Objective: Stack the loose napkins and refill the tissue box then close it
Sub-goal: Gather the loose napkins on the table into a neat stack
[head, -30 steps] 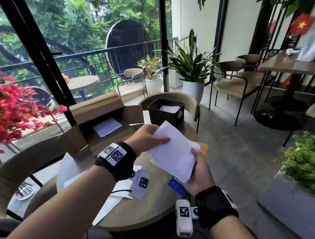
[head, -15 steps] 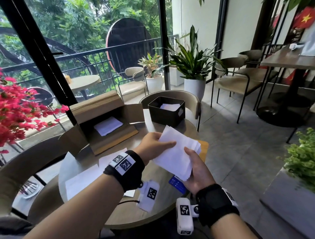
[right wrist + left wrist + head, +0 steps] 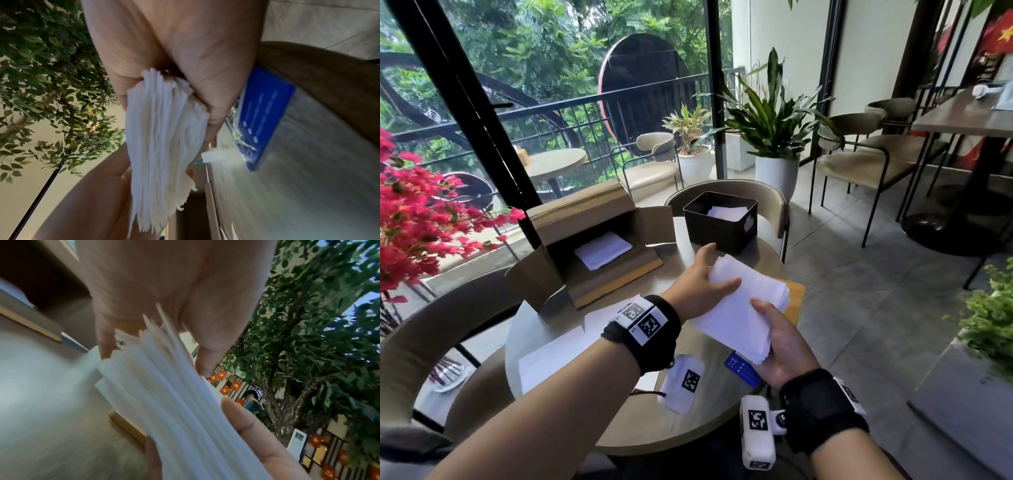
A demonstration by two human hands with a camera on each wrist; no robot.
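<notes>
At a round café table (image 3: 571,428) by the window, an opened cardboard box (image 3: 585,219) stood at the left with a few white napkins lying in it, and more loose sheets (image 3: 551,356) lay flat on the tabletop below it. Toward the middle, the person's left hand (image 3: 698,284) gripped the near-left edge of a thick napkin stack (image 3: 743,308), thumb on top and fingers underneath, the tips of those fingers hidden from the head camera. The right hand (image 3: 784,349) cradled the stack's lower right corner, thumb pressed on the top sheet and fingers curled beneath; the wrist views showed the sheet edges ragged and not yet squared. Behind the stack, the black tissue box (image 3: 720,219) sat open with what appeared to be only a shallow layer of napkins inside, though its depth could not be read clearly. Judged from this, gathering was well under way but unfinished: loose sheets remained on the table, the stack was above the table and not in the box, and the box remained to be filled and closed.
</notes>
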